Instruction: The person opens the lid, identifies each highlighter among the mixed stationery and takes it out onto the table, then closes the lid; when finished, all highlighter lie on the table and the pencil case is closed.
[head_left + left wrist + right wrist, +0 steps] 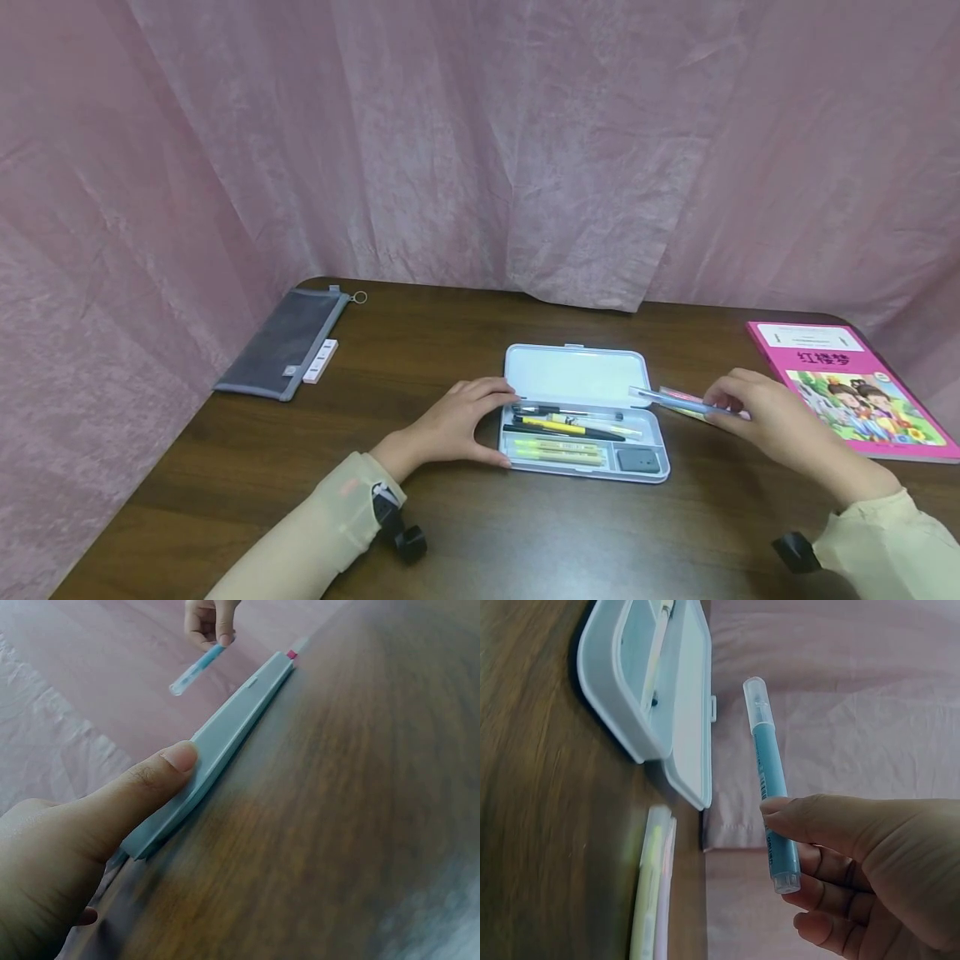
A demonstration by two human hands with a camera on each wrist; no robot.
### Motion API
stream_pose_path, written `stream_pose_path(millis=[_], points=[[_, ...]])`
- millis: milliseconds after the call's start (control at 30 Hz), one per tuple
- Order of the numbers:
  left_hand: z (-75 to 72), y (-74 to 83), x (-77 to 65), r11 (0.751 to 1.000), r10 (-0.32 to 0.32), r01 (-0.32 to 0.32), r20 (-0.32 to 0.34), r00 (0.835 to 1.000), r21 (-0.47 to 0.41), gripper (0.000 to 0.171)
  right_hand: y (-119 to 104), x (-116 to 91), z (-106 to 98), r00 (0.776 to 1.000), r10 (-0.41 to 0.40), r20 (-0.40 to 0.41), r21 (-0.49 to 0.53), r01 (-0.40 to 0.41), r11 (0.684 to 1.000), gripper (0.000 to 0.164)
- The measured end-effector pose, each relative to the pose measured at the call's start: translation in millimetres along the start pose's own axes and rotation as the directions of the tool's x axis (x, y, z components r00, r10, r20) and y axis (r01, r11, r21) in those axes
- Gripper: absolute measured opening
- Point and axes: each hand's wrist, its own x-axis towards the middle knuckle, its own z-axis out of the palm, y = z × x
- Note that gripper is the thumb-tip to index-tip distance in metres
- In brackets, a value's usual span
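A pale blue pencil case (585,472) lies with its lid raised on the table. In it are a yellow-and-black pen (570,428), other pens, yellow sticks and a dark grey eraser (637,460). My left hand (459,421) grips the case's left end, the thumb on its front side in the left wrist view. Between thumb and fingers my right hand (765,412) pinches a capped blue highlighter (774,787), held in the air by the case's right end. Below it, a yellow highlighter (646,892) and a pinkish one (665,889) lie on the table.
A pink book (862,387) lies at the right. On the far left rest a grey zip pouch (281,342) and a small white-and-pink block (321,361). Pink curtains (480,150) hang along the back and left edges of the brown table (450,533).
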Motion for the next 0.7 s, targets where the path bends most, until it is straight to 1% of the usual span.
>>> stream_pose_path(millis=[267,433,700], points=[[-0.5,1.2,0.1,1.0,-0.003,0.003,0.005,1.0,-0.007,0.086,19.2,-12.4,9.0,0.997,-0.048,-0.067,-0.006,0.048,0.999,0.017],[-0.1,0.2,0.5,1.0,-0.005,0.005,0.001,1.0,0.005,0.086,28.7,-20.2,16.7,0.994,-0.049,-0.099,-0.034,0.046,0.998,0.018],[0.8,-0.3,0.3,1.0,-0.005,0.005,-0.002,1.0,0.005,0.087,42.4,-29.3,32.9,0.983,-0.068,-0.172,-0.046,0.061,0.997,0.023]])
